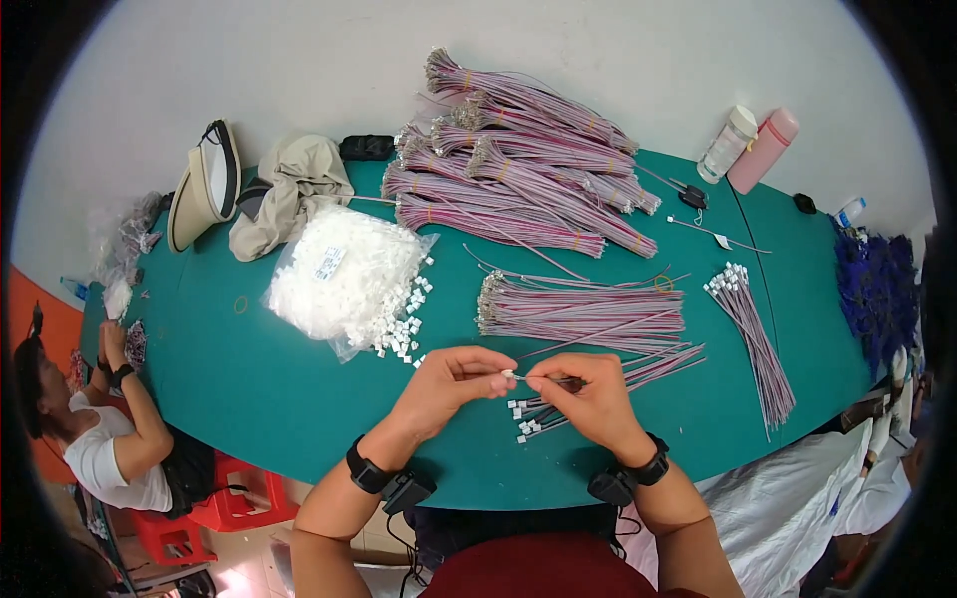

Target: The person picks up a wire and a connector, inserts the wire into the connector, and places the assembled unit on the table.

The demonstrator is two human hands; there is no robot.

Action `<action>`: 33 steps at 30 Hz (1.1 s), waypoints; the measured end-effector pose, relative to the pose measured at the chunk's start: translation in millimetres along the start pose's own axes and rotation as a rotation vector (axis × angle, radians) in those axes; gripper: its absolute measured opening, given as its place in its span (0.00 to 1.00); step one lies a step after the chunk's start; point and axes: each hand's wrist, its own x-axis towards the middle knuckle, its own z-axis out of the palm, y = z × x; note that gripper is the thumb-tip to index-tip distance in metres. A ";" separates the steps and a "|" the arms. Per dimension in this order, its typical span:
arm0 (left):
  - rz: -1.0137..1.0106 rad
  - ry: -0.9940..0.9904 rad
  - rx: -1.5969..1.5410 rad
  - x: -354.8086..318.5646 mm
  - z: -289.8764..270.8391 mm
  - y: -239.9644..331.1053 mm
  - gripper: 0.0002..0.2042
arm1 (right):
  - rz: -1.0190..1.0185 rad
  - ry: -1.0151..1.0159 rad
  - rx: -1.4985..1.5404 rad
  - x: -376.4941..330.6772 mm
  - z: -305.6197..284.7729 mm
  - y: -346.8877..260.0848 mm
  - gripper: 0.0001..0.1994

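Near the front middle of the table, my left hand (447,389) pinches a small white plastic connector (508,374) between thumb and fingertips. My right hand (590,399) is closed on the end of a thin cable (521,378) that meets the connector. Whether the cable end sits fully inside cannot be made out. Beneath and beside the right hand lie several cables with white connectors (529,427) on their ends. Just beyond both hands rests a bundle of grey and pink cables (588,309). Loose white connectors (399,329) spill beside a clear plastic bag of connectors (344,269) on the left.
Thick tied cable bundles (518,179) are piled at the back. A separate bundle (753,349) lies at right. A clear bottle (728,145) and pink flask (765,149) stand by the wall. At left are a sun visor (206,187), beige cloth (299,184) and another person (110,429).
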 end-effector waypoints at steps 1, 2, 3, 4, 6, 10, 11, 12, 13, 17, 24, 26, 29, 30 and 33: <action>0.009 -0.005 -0.006 -0.3 0.2 -1.9 0.08 | -0.003 0.016 0.007 -0.2 0.7 0.3 0.05; 0.016 -0.013 -0.012 -0.1 0.4 -3.8 0.09 | -0.002 0.018 0.006 -0.7 1.2 1.3 0.05; 0.023 -0.020 -0.018 0.2 0.7 -4.7 0.10 | -0.003 0.030 0.018 -1.0 1.8 2.6 0.05; 0.022 -0.022 -0.018 0.6 0.8 -4.8 0.10 | -0.003 0.041 0.030 -1.3 2.2 3.7 0.05; 0.017 -0.009 -0.028 1.3 0.9 -4.9 0.09 | -0.002 0.055 0.042 -1.7 1.9 3.8 0.05; 0.046 0.005 -0.052 2.1 0.7 -7.7 0.08 | -0.042 0.052 0.012 -1.5 0.9 -0.2 0.04; 0.062 0.008 -0.061 2.2 0.5 -8.6 0.08 | -0.042 0.044 0.015 -1.6 1.1 -1.0 0.04; 0.062 0.007 -0.061 2.5 0.4 -9.2 0.08 | -0.043 0.038 0.018 -1.6 1.0 -1.8 0.04; 0.078 0.006 -0.067 2.8 0.3 -9.8 0.08 | -0.043 0.031 0.021 -1.6 1.1 -2.1 0.04; 0.104 0.004 -0.081 2.4 1.3 -9.4 0.07 | -0.020 0.015 -0.016 -1.5 1.8 -1.9 0.04; 0.089 0.003 -0.069 2.3 1.0 -10.1 0.08 | -0.064 0.044 -0.022 -1.8 2.8 -2.9 0.04; 0.089 0.010 -0.053 2.0 1.2 -9.8 0.08 | -0.065 0.042 -0.028 -1.8 3.0 -3.6 0.04; 0.093 0.015 -0.026 2.1 1.0 -10.1 0.08 | -0.075 0.051 -0.055 -2.3 3.5 -3.2 0.05; 0.099 0.017 -0.007 1.9 0.8 -10.1 0.08 | -0.075 0.052 -0.054 -2.3 4.0 -2.6 0.05; 0.109 0.019 0.021 0.8 1.8 -9.6 0.07 | -0.143 0.111 -0.092 -1.8 6.1 0.0 0.04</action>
